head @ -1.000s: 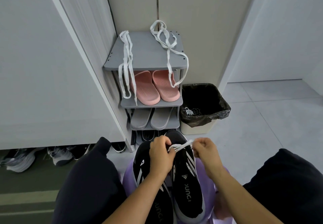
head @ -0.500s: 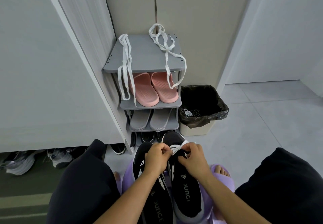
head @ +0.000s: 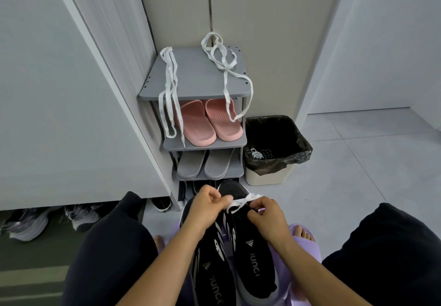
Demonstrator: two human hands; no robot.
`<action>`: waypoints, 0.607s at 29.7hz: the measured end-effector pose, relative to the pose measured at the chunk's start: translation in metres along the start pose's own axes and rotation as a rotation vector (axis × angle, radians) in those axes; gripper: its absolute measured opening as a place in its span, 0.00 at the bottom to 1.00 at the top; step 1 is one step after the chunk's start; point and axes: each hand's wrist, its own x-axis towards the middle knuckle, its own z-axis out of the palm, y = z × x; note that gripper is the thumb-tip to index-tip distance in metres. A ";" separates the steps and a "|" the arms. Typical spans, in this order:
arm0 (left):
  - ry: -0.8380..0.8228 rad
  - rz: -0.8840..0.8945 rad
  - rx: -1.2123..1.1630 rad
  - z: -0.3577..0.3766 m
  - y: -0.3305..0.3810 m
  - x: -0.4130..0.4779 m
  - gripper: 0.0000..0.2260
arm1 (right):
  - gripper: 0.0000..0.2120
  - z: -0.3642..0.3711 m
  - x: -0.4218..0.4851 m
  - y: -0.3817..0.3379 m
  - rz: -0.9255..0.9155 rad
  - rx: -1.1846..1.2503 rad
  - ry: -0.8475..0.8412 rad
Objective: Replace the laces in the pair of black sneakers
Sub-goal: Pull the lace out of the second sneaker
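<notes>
Your hands sit further apart than half a second ago: left hand [head: 205,206] and right hand [head: 265,218] each pinch the white lace [head: 238,202] taut over the black sneaker [head: 253,253] between your knees; keep both pulls even.

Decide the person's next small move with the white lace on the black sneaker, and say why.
Probably draw the flat white lace taut across the black sneaker: left hand and right hand each pinch it near the toe end, and it looks slack between them.
</notes>
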 end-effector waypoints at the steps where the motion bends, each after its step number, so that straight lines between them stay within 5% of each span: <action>1: -0.042 0.010 0.125 0.004 -0.003 -0.003 0.11 | 0.06 0.000 -0.001 -0.001 -0.003 0.001 -0.004; 4: -0.068 0.083 0.483 0.016 -0.010 -0.006 0.13 | 0.06 -0.001 -0.003 -0.004 -0.008 0.002 -0.022; 10: 0.206 0.319 0.347 0.004 0.003 -0.004 0.08 | 0.08 -0.005 -0.008 -0.003 0.006 0.012 0.005; 15: 0.042 0.172 0.808 0.010 -0.006 -0.009 0.13 | 0.09 -0.003 -0.009 -0.004 -0.002 -0.024 0.000; 18: 0.140 0.294 0.833 0.007 0.000 -0.008 0.09 | 0.09 0.000 -0.008 -0.002 -0.002 -0.046 0.002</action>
